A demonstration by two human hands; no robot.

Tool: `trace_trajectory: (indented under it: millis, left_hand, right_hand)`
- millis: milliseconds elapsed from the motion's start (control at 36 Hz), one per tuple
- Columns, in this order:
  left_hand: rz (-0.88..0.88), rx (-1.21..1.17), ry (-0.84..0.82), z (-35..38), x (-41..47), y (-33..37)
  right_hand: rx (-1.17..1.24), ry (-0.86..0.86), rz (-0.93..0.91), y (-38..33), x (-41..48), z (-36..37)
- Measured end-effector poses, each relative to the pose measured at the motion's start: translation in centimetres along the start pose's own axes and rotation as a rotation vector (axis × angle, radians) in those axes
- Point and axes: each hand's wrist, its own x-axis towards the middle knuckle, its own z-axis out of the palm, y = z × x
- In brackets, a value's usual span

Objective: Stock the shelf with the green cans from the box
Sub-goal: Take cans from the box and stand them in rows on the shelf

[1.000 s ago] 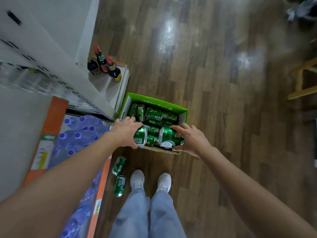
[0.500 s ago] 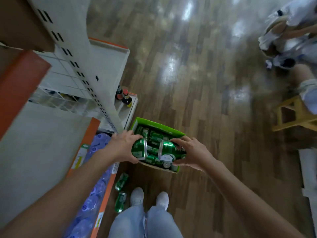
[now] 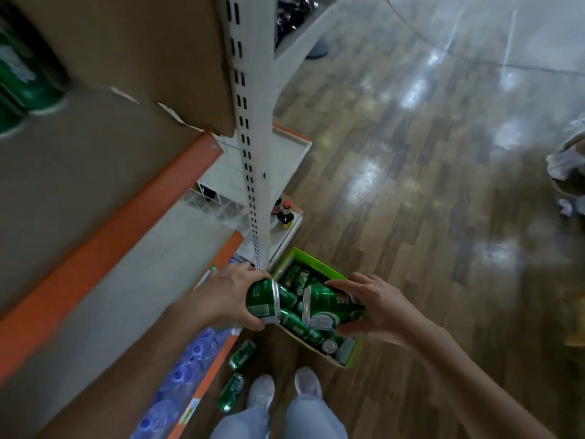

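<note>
A shop is showing; a slotted post [image 3: 250, 172] is carrying orange-edged shelves [image 3: 104, 236]; stocked water bottles [image 3: 190, 372] are sitting low.

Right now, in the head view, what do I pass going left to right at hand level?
orange shelf edge → left hand → left can → right can → right hand → wooden floor

Glossy wood-plank floor [image 3: 443, 248] with pale light glare [image 3: 364, 182], white slotted upright [image 3: 250, 160], orange-edged shelves [image 3: 120, 232] at left
</note>
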Motion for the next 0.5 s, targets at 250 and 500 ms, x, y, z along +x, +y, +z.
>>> trace_trajectory:
  millis: [250, 500]
  left_hand:
    - [-0.141, -0.145, 0.153, 0.1, -4.2, 2.3]
    - [-0.342, -0.314, 0.307, 1.4, -8.8, 4.4]
  right_hand:
    - [-0.063, 0.0, -0.218, -0.5, 1.0, -4.0]
    - [-0.103, 0.059, -0.419, -0.9, 1.9, -7.0]
